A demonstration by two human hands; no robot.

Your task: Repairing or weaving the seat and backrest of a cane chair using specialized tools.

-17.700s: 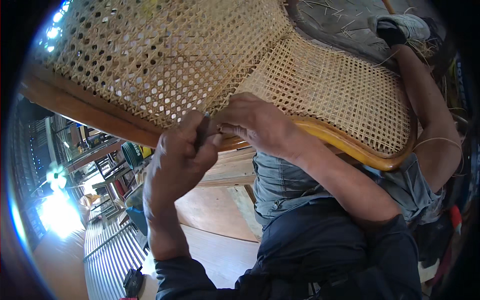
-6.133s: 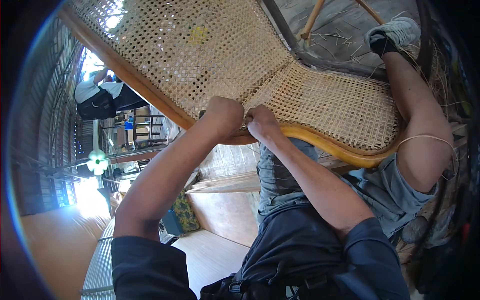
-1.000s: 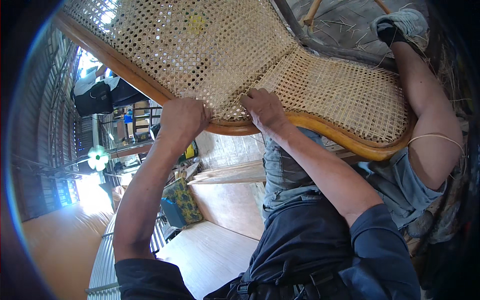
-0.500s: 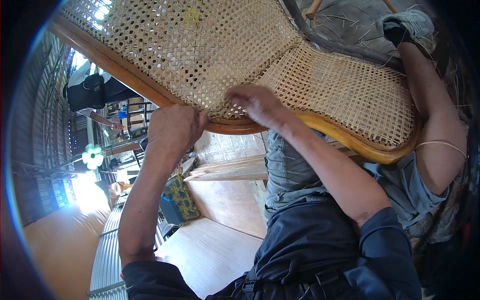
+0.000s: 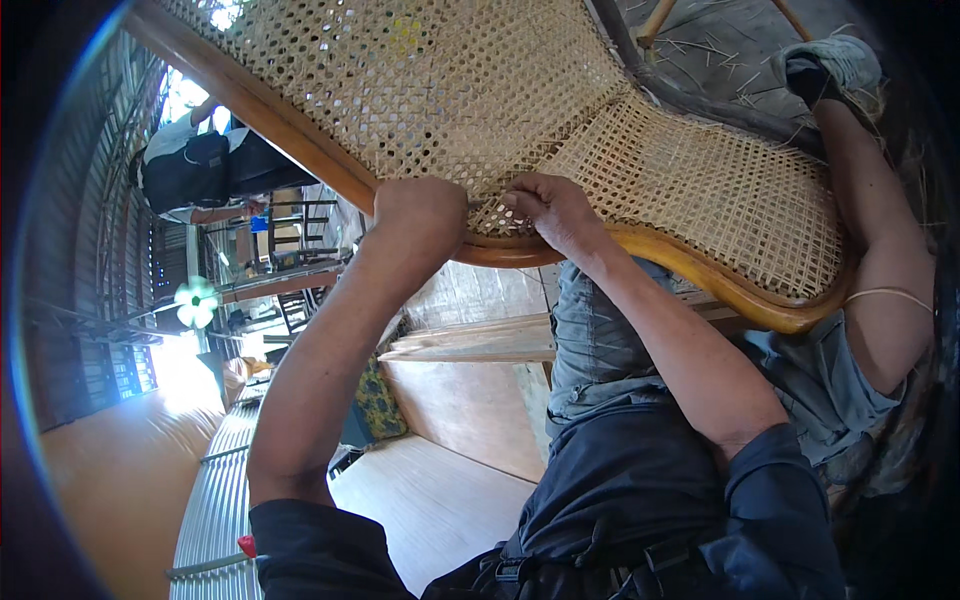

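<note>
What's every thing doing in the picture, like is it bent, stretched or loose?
Left hand: curled at the frame, fingers mostly hidden
Right hand: bent over the weave, grip unclear
Tan woven cane sheet: stretched across the frame, full of holes
Curved orange-brown wooden frame: tilted, partly covered by the left hand
Thin tan band: looped around a bare leg
Thin pale strips: scattered loose
</note>
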